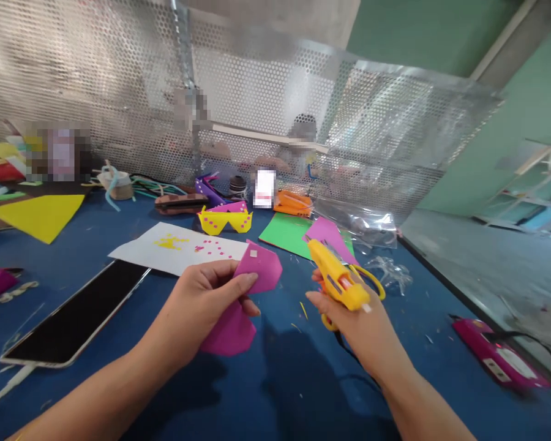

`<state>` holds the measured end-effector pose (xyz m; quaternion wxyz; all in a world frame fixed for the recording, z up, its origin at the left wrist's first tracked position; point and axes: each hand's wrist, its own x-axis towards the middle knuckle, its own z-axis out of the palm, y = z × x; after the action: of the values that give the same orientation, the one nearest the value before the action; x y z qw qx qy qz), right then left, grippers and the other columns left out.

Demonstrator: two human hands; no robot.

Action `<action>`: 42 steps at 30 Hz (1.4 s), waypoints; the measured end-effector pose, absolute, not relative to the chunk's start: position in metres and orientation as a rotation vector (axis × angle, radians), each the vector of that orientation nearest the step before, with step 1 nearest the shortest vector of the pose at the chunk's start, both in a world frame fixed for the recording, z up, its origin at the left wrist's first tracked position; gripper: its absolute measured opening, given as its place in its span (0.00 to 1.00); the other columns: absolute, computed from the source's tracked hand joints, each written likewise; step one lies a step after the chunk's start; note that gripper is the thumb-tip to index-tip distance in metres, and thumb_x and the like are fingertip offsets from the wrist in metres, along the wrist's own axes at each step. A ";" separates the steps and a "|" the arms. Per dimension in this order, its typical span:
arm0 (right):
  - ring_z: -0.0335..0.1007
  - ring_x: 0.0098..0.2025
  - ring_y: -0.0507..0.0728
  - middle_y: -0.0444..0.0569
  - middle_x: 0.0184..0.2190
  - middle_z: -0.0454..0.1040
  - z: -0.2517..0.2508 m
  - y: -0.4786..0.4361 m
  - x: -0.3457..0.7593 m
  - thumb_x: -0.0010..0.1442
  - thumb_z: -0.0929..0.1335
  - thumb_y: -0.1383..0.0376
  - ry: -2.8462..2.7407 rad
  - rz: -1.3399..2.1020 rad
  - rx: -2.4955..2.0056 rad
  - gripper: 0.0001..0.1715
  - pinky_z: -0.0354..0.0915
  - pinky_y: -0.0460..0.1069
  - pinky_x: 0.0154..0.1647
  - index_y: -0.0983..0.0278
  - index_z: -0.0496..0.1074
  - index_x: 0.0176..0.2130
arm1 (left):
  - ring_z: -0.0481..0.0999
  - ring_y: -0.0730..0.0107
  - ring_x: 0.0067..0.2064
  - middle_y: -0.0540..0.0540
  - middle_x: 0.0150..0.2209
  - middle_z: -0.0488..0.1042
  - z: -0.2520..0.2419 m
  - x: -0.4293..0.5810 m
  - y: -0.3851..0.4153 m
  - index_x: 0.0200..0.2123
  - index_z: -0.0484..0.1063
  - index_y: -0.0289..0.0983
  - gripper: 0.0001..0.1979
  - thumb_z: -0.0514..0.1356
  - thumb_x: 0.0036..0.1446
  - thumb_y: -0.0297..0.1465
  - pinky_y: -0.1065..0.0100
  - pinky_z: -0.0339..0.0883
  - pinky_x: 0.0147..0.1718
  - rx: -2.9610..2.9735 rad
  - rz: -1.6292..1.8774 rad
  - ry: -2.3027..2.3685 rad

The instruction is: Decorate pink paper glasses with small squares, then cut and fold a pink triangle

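Note:
My left hand (204,294) grips a magenta foam glasses cutout (267,269), thumb on top near a small pale square stuck to its upper lobe. The cutout's other lobe hangs below my fingers. In my right hand (356,324) is a yellow glue gun (330,266), its nozzle tilted up and away to the left, with a whitish glue stick end poking out at the rear. A gap separates the gun from the cutout. Beyond my left hand lies a white sheet (140,245) bearing tiny yellow and pink foam bits. Yellow-handled scissors (374,278) lie partly hidden behind the glue gun.
Yellow foam glasses (224,221) with pink dots stand at the back, before purple ones (209,191). Green foam (284,234) lies under a pink piece (330,236). A large phone (80,315) with a cable is at left, a magenta power strip (498,354) at right.

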<state>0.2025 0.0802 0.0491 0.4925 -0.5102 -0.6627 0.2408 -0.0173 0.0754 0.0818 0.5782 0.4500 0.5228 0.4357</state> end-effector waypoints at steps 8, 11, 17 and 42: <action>0.74 0.42 0.58 0.52 0.42 0.76 0.047 0.103 0.287 0.59 0.68 0.58 -1.688 0.233 -1.807 0.23 0.68 0.50 0.41 0.65 0.69 0.52 | 0.71 0.72 0.17 0.50 0.20 0.76 0.087 -0.024 0.074 0.32 0.75 0.38 0.14 0.69 0.46 0.40 0.74 0.65 0.16 0.987 1.025 1.226; 0.71 0.49 0.61 0.60 0.47 0.71 0.047 0.118 0.322 0.62 0.65 0.61 -1.723 -0.121 -2.114 0.18 0.64 0.51 0.48 0.69 0.71 0.49 | 0.72 0.73 0.18 0.50 0.20 0.76 0.091 -0.025 0.074 0.33 0.75 0.38 0.14 0.69 0.45 0.39 0.74 0.66 0.17 0.997 1.020 1.223; 0.74 0.41 0.64 0.69 0.45 0.69 0.035 0.141 0.361 0.64 0.63 0.65 -1.744 -0.251 -2.410 0.17 0.64 0.54 0.42 0.76 0.74 0.43 | 0.72 0.73 0.18 0.50 0.19 0.76 0.099 -0.030 0.075 0.33 0.76 0.38 0.12 0.69 0.46 0.37 0.75 0.66 0.17 1.055 1.027 1.228; 0.74 0.37 0.60 0.50 0.40 0.78 0.055 0.113 0.260 0.62 0.66 0.59 -2.106 -0.462 -1.447 0.11 0.65 0.52 0.37 0.60 0.75 0.40 | 0.74 0.70 0.20 0.51 0.20 0.76 0.098 -0.085 0.093 0.32 0.78 0.38 0.12 0.72 0.41 0.33 0.71 0.72 0.16 0.837 1.578 1.205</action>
<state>0.2599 0.1132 0.0550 0.2691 -0.5367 -0.7811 -0.1715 -0.0851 0.0929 0.0983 0.4735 0.3422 0.4926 0.6449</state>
